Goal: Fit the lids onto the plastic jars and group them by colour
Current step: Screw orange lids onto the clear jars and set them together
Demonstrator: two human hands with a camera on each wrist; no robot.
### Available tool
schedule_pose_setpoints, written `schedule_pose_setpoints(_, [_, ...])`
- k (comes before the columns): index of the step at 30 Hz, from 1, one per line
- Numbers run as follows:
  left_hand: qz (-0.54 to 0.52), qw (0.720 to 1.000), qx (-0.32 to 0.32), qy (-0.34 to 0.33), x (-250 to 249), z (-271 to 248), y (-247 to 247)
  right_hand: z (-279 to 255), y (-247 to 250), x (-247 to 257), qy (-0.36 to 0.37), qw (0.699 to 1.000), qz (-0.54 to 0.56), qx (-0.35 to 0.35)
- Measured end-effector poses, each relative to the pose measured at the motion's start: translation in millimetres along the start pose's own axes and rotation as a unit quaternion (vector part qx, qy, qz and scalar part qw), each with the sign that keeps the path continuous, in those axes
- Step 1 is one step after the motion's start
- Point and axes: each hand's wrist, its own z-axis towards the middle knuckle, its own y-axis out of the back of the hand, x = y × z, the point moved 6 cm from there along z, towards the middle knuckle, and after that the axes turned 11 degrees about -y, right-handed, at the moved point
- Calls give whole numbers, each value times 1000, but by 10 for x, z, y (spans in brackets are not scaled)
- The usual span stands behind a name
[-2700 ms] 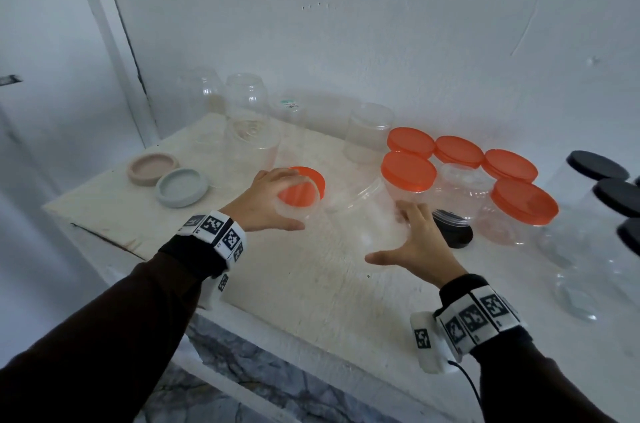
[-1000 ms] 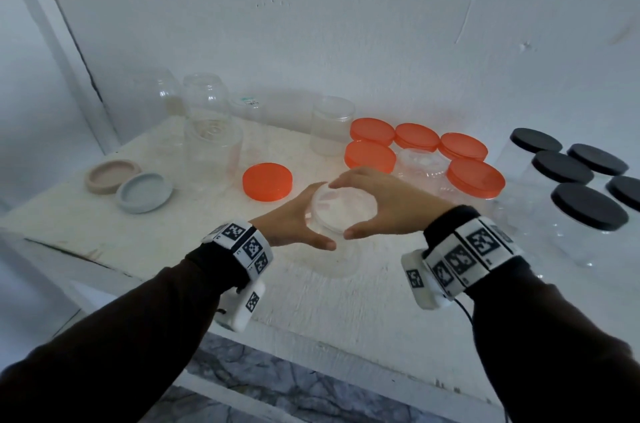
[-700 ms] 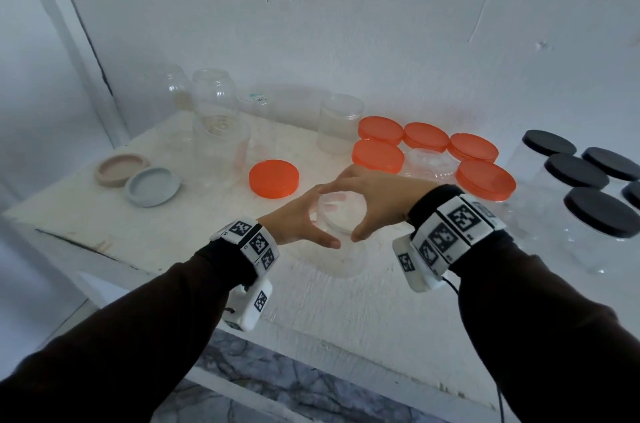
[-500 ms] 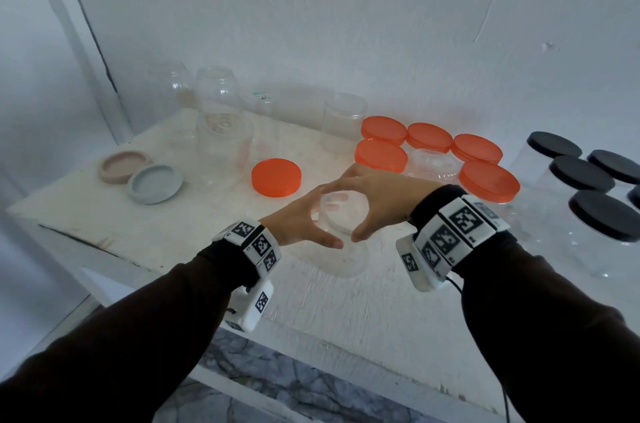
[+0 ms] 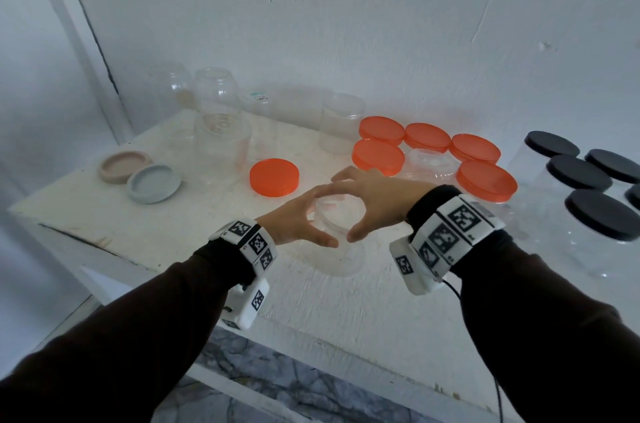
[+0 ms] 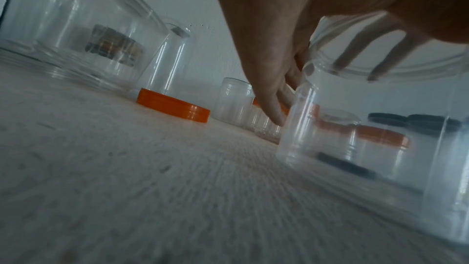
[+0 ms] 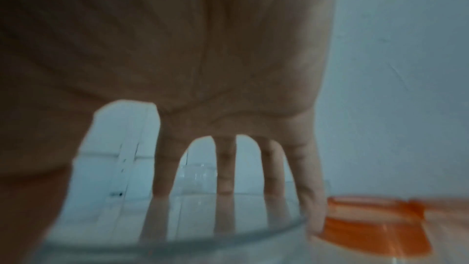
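A: Entry. Clear cylindrical plastic jar stands upright at table centre. Left hand curls round its wall from 9 o'clock; right hand arches over the mouth, fingers and thumb curled down onto the clear round lid on the rim.

B: Step in hand?

A: Judged: seating the clear lid. Whether it is fully home, cannot tell.

B: Next move?

A: Probably the left hand steadies the wall while the right turns or presses until the lid sits level. Then a place for it, away from the orange-lidded jars at 1 o'clock and the black-lidded jars at 3 o'clock.

B: Outstanding?

A: Loose flat orange plastic lid at 11 o'clock, just beside the held jar, unfitted. Open clear jars further back.
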Motion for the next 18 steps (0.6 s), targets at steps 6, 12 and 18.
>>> schedule_pose_setpoints(6, [1,1000,12,5,-13,-8,-25,47,68,5,-11,998,-54,-29])
schedule_pose_setpoints(12, [8,1000,11,22,-18,-29,-27,47,71,14,31,999,-30,-18])
schedule_pose_setpoints(18, [26,999,-5,24,-16,-40,-19,40,91,-62,39,996,-7,-74])
